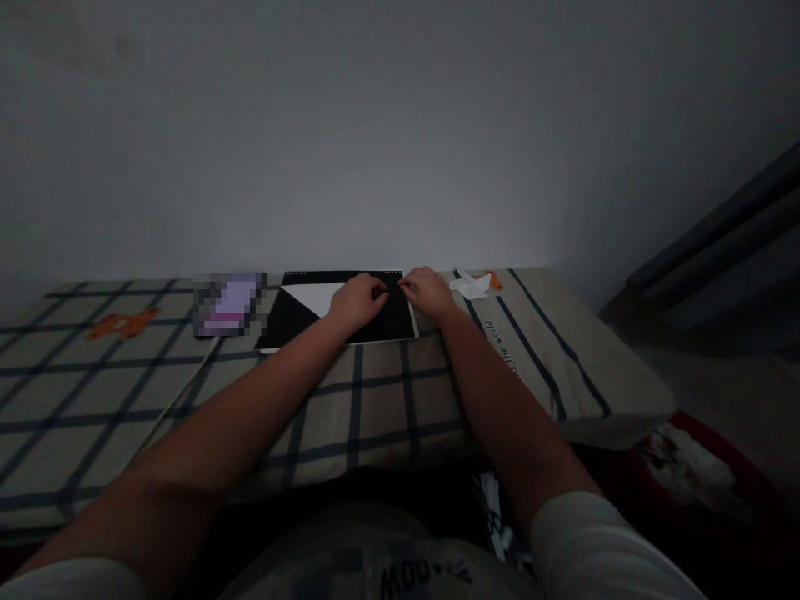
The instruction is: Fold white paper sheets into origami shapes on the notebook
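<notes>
A white folded sheet of paper [311, 295], its visible part a pointed triangle, lies on a black pad [387, 321] with punched holes along its far edge. My left hand [359, 302] rests over the paper's right part with its fingers curled closed, hiding that end. Close by, at the pad's right edge, my right hand [428, 292] has thumb and fingertips pinched together. Whatever may be between those fingertips is too small and dark to make out. Just right of that hand sits a white folded paper figure [473, 287] with pointed ends.
A phone [230, 305], partly pixelated, lies left of the pad with a pale cable [181, 390] running toward me. The checked cloth [381, 392] covers the table, which meets a grey wall [400, 142]. A red container [706, 458] with white stuff stands low at right.
</notes>
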The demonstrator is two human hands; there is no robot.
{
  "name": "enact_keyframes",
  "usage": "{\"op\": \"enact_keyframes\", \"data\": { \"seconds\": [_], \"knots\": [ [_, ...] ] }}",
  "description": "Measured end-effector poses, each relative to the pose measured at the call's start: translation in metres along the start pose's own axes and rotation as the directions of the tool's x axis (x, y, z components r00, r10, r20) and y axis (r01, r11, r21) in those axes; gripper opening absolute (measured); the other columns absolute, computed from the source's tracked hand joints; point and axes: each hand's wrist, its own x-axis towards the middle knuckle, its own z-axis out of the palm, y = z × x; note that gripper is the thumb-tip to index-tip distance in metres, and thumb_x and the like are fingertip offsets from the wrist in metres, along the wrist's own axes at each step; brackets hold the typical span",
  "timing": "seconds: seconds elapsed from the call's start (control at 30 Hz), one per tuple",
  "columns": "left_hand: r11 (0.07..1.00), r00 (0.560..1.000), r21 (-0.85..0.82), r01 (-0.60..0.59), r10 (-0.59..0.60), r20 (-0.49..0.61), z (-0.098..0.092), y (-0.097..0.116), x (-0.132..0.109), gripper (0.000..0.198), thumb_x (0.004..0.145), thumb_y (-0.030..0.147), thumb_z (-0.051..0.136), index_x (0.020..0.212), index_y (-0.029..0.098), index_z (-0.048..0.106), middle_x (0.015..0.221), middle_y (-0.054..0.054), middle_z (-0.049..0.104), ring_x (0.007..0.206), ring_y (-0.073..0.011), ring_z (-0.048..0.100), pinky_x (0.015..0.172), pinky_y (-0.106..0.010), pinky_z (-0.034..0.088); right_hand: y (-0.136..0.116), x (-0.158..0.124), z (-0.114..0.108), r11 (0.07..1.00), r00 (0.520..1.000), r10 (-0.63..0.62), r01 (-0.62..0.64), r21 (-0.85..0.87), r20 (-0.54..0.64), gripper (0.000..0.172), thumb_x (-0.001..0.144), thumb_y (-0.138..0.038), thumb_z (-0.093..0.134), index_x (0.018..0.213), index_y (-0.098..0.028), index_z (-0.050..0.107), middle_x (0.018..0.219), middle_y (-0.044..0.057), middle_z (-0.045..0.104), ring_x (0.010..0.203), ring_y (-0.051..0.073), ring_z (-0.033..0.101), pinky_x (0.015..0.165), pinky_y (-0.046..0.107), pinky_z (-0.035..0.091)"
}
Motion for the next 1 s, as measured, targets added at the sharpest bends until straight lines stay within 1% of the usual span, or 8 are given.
{"op": "enact_keyframes", "data": {
  "seconds": [0.13,0.27,0.37,0.47,0.53,0.63,0.8,1.0],
  "knots": [
    [0.985,0.984,-0.002,-0.174,0.174,-0.047,-0.019,-0.046,-0.029,0.027,0.101,0.031,0.063,0.113,0.017,0.082,0.121,-0.014,0.079,0.12,-0.0315,0.072,0.109,-0.045,0.056,-0.017,0.002,0.0,0.985,0.983,-0.168,0.17,-0.031,0.074,0.032,0.108,-0.018,0.056,0.126,-0.017,0.083,0.127,0.014,0.081,0.119,0.027,0.069,0.102,0.038,0.049],
    [0.978,0.976,0.013,-0.207,0.207,-0.073,-0.031,-0.088,-0.046,0.03,0.098,0.031,0.058,0.109,0.017,0.082,0.12,-0.015,0.079,0.119,-0.0332,0.073,0.109,-0.05,0.058,-0.046,0.005,0.002,0.943,0.942,-0.315,0.324,-0.072,0.114,0.029,0.109,-0.023,0.057,0.118,-0.019,0.084,0.124,0.013,0.082,0.115,0.027,0.07,0.094,0.038,0.049],
    [0.971,0.97,0.003,-0.237,0.237,-0.045,-0.029,-0.105,-0.052,0.033,0.099,0.03,0.054,0.109,0.017,0.083,0.121,-0.015,0.081,0.12,-0.0324,0.074,0.112,-0.052,0.058,-0.071,0.005,0.01,0.9,0.893,-0.423,0.434,-0.045,0.156,0.026,0.11,-0.028,0.061,0.119,-0.019,0.084,0.125,0.013,0.082,0.115,0.027,0.071,0.092,0.038,0.05],
    [0.966,0.966,-0.009,-0.258,0.258,-0.006,-0.021,-0.11,-0.058,0.034,0.102,0.031,0.054,0.112,0.018,0.084,0.131,-0.015,0.08,0.128,-0.0318,0.073,0.118,-0.053,0.056,-0.083,0.0,0.024,0.864,0.852,-0.504,0.502,0.051,0.142,0.031,0.109,-0.035,0.067,0.13,-0.017,0.081,0.135,0.015,0.08,0.125,0.029,0.071,0.101,0.041,0.054],
    [0.967,0.967,-0.029,-0.255,0.254,-0.009,-0.015,-0.11,-0.062,0.035,0.104,0.031,0.055,0.121,0.018,0.083,0.139,-0.015,0.078,0.135,-0.0315,0.07,0.12,-0.053,0.055,-0.081,-0.004,0.034,0.851,0.844,-0.524,0.513,0.113,0.113,0.036,0.107,-0.04,0.071,0.134,-0.018,0.079,0.146,0.017,0.075,0.134,0.031,0.069,0.108,0.046,0.054],
    [0.962,0.964,-0.066,-0.266,0.267,0.006,-0.012,-0.111,-0.068,0.035,0.104,0.031,0.058,0.128,0.018,0.081,0.144,-0.015,0.075,0.139,-0.0306,0.069,0.123,-0.052,0.053,-0.071,-0.009,0.043,0.846,0.859,-0.508,0.485,0.219,0.059,0.042,0.104,-0.042,0.075,0.14,-0.02,0.078,0.153,0.017,0.071,0.14,0.031,0.068,0.117,0.049,0.052],
    [0.954,0.948,-0.097,-0.285,0.295,0.117,-0.018,-0.111,-0.073,0.043,0.106,0.033,0.06,0.142,0.016,0.076,0.159,-0.017,0.067,0.149,-0.0307,0.063,0.128,-0.049,0.049,-0.064,-0.014,0.045,0.83,0.858,-0.511,0.48,0.283,0.044,0.046,0.098,-0.046,0.082,0.137,-0.022,0.08,0.149,0.017,0.074,0.138,0.033,0.069,0.118,0.054,0.052],
    [0.963,0.95,-0.043,-0.265,0.268,0.161,-0.026,-0.103,-0.077,0.045,0.107,0.033,0.058,0.144,0.016,0.075,0.163,-0.015,0.064,0.152,-0.0301,0.061,0.129,-0.047,0.047,-0.066,-0.016,0.045,0.837,0.87,-0.492,0.461,0.296,0.036,0.043,0.095,-0.039,0.084,0.136,-0.024,0.081,0.149,0.016,0.073,0.137,0.034,0.067,0.117,0.055,0.051]
  ]
}}
